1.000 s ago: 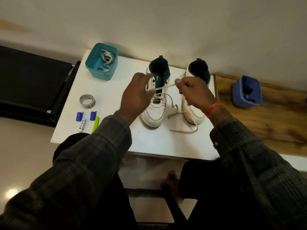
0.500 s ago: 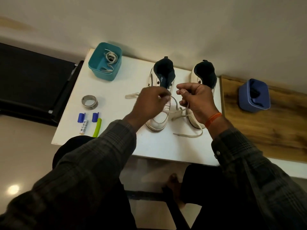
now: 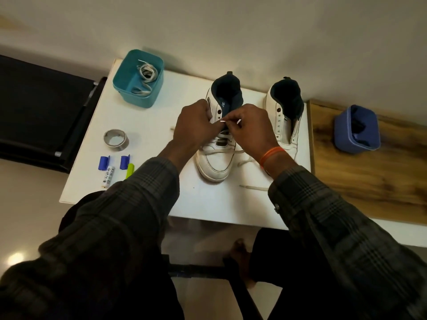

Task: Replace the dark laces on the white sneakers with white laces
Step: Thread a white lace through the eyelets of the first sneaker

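Observation:
Two white high-top sneakers with dark linings stand on a white table (image 3: 143, 199), toes toward me. The left sneaker (image 3: 217, 162) carries a white lace (image 3: 251, 187) through its lower eyelets; loose lace trails over the table to its right. My left hand (image 3: 196, 128) and my right hand (image 3: 251, 130) meet over this shoe's upper eyelets, and each pinches a lace end near its tip. The right sneaker (image 3: 285, 116) has bare eyelets and no lace.
A teal tub (image 3: 138, 79) with a coiled white lace stands at the table's back left. A tape roll (image 3: 115, 139), two blue caps, a battery and a green marker lie at the left. A blue tub (image 3: 357, 130) with dark contents sits on the wooden shelf (image 3: 369, 181) to the right.
One second ago my hands held the lace stretched apart above the left sneaker. They have since come together over its eyelets, each pinching a lace tip.

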